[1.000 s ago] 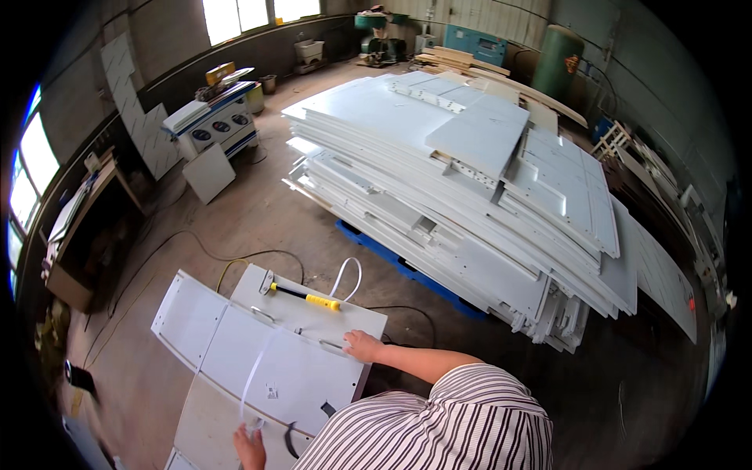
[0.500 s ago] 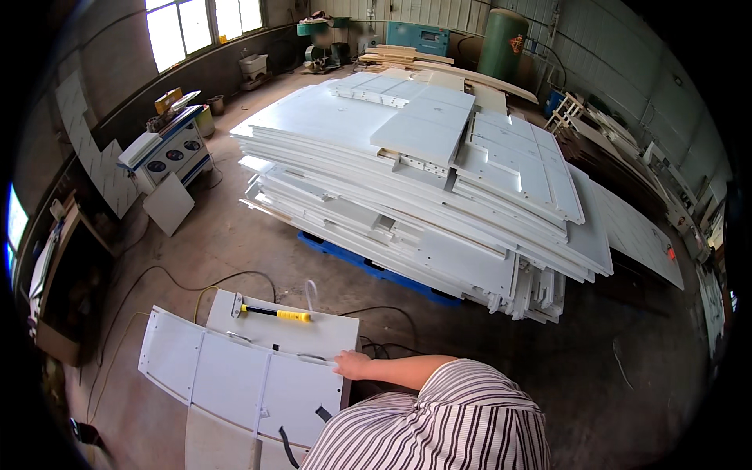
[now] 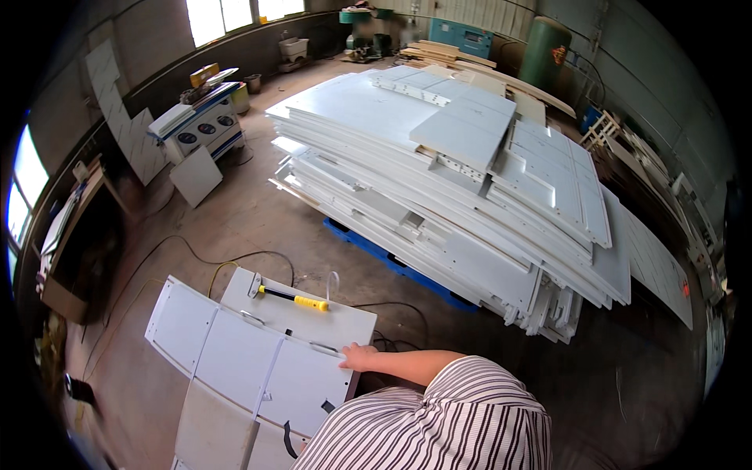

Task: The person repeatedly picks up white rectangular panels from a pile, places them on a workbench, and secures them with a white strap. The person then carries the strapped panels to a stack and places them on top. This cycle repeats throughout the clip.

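My right hand reaches in from the right in a striped sleeve and grips the corner edge of a long white panel; its fingertips are partly hidden. Two thin cross lines or strips run over the panel, and small dark holes show near its end. Beyond it, a second white board bears a hammer with a yellow grip. Metal handles lie along the panel's far edge. A black strap curls beside my striped shirt. My left hand does not show; my body covers that area.
A large stack of white panels rests on a blue pallet ahead. Dark cables cross the floor. At left stand a white machine and a brown cabinet. A green tank is at the back.
The view has shifted, so the surroundings appear farther right and the panels somewhat higher. My right hand stays at the panel's corner, and the hammer lies where it was on the board.
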